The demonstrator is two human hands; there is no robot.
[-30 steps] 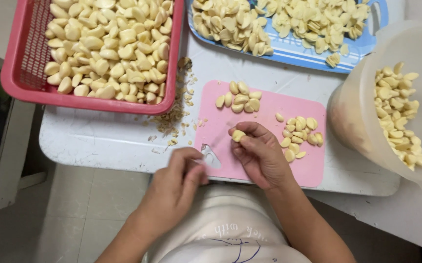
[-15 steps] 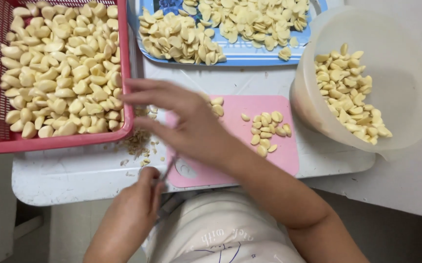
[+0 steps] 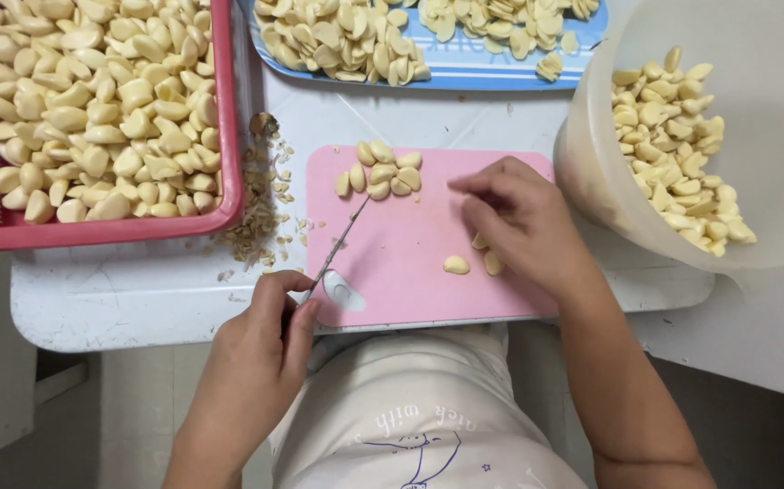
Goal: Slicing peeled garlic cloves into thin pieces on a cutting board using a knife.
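Observation:
My left hand point(image 3: 261, 349) grips a thin knife point(image 3: 342, 240) at the near left corner of a pink cutting board point(image 3: 410, 263); the blade points up toward a small heap of peeled garlic cloves point(image 3: 381, 172) on the board's far edge. My right hand point(image 3: 523, 222) rests palm down on the board's right side, fingers apart, covering some cloves. Two loose cloves point(image 3: 469, 264) lie just beside its fingers.
A red basket point(image 3: 138, 226) full of peeled garlic stands at the left. A blue tray point(image 3: 464, 72) of cut cloves lies at the back. A white translucent tub point(image 3: 591, 172) with garlic sits at the right. Garlic scraps point(image 3: 256, 217) litter the white table point(image 3: 120, 290).
My right hand has drawn back from the red basket to the right side of the pink board. The left hand stays at the near left with the knife.

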